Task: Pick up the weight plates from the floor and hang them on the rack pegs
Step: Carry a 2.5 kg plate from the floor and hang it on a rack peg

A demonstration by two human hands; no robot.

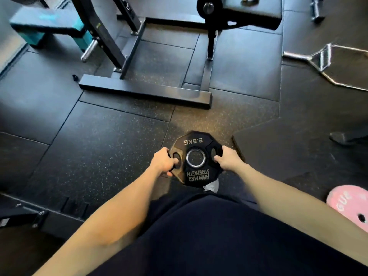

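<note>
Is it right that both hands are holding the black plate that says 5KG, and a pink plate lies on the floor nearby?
Not quite. The black plate reads 2.5KG, as the head view shows. Both the left hand and right hand hold it, and the pink plate lies nearby.

The pink plate (352,208) at the right is cut by the picture's edge, and only the letters "GUE" can be read on it. The chrome bar (326,62) also runs out of the right edge. The teal bench (49,26) at the top left is blurred. The fingertips of both hands (163,162) are hidden in the grip holes of the black plate (196,176).
</note>
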